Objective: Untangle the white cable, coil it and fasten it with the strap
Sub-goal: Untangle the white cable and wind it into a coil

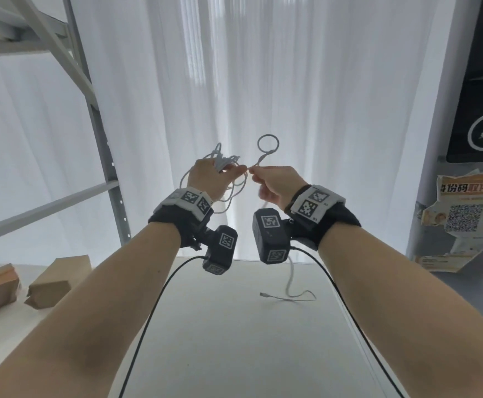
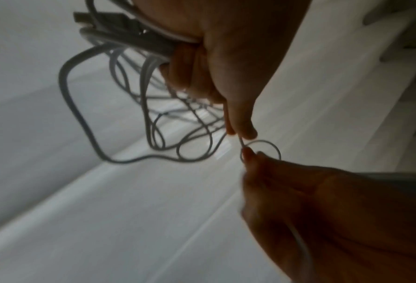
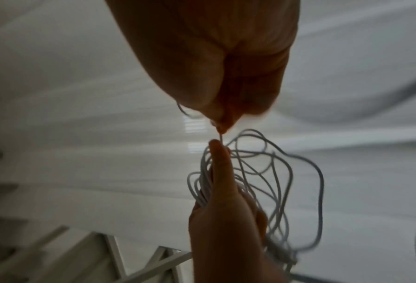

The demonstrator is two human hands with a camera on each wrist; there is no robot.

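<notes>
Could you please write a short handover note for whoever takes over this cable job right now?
Left hand: grips the bunched loops of the white cable in the air and pinches a strand.
Right hand: pinches the same cable just beside it; a small twisted loop stands above.
The free end trails on the table.
Done: part gathered.
Left: clear the twist, finish coiling, strap it; no strap is visible.

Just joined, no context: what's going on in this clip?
A person holds a white cable up in front of a curtain. The left hand grips a bundle of loose, uneven loops and also pinches a strand. The right hand pinches the strand next to it, where a small round loop stands up. One cable end trails on the table below. No strap is visible.
</notes>
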